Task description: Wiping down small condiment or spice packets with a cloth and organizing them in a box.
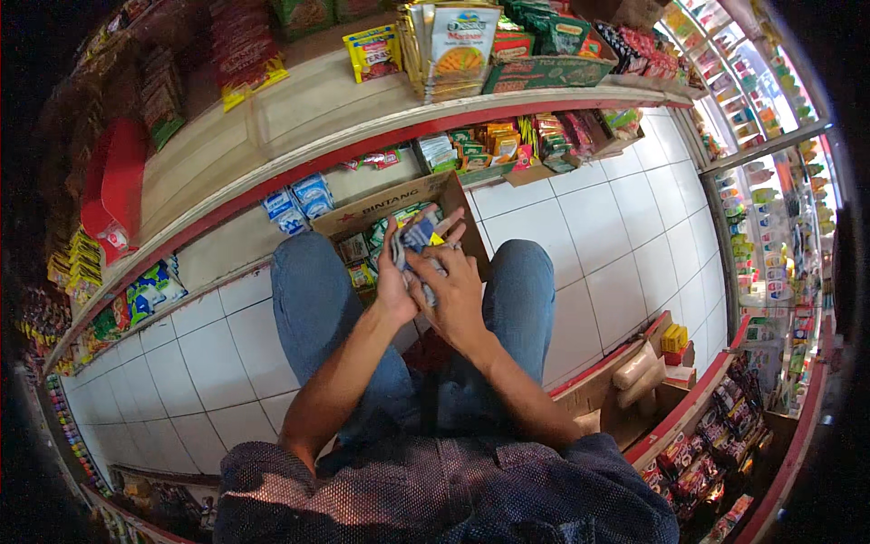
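My left hand and my right hand are together between my knees, with a small, crumpled blue-grey piece held between them. It has a yellow patch; whether it is a packet or a cloth I cannot make out. The left fingers curl up around its left side, and the right fingers press over it from the right. Directly beyond and below my hands stands an open cardboard box with several green and yellow sachets in it. My hands and arms hide part of the box.
Ahead runs a shelf with a red edge, bearing sachets and a green display carton. Blue packets and boxes of sachets lie on the lower ledge. White floor tiles surround me. A wooden crate stands at right.
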